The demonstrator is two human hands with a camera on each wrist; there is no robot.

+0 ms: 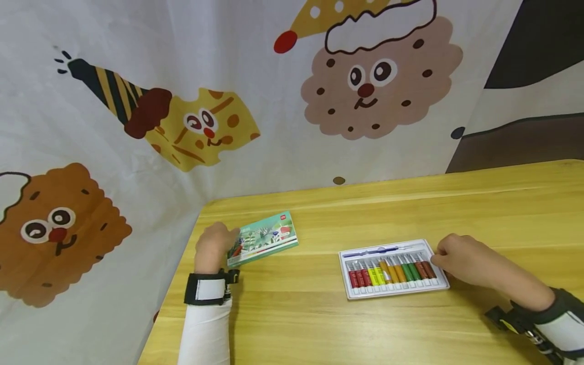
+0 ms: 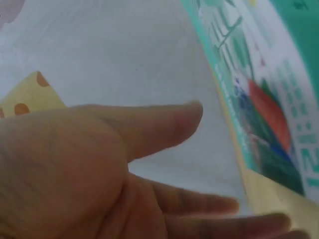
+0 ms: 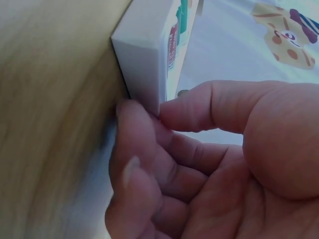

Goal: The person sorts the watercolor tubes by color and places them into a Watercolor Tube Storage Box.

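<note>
A white tray [image 1: 398,292] of paint tubes [image 1: 391,272] lies on the table. Its tubes run in a row from red through yellow and green to brown, with a thin blue brush [image 1: 375,251] above them. My right hand [image 1: 467,259] pinches the tray's right end, thumb at the upper edge and curled fingers against the side, as the right wrist view shows. To the left lies a flat green cardboard box [image 1: 268,238] printed with plants. My left hand [image 1: 216,244] is at the box's left end, thumb and fingers [image 2: 199,201] stretched out toward it.
The wooden table [image 1: 301,314] has its back edge along a pale curtain [image 1: 278,162] printed with cartoon biscuits and cheese. This cloth also hangs along the table's left side. Each wrist wears a strapped camera, the left one on a white sleeve [image 1: 205,332].
</note>
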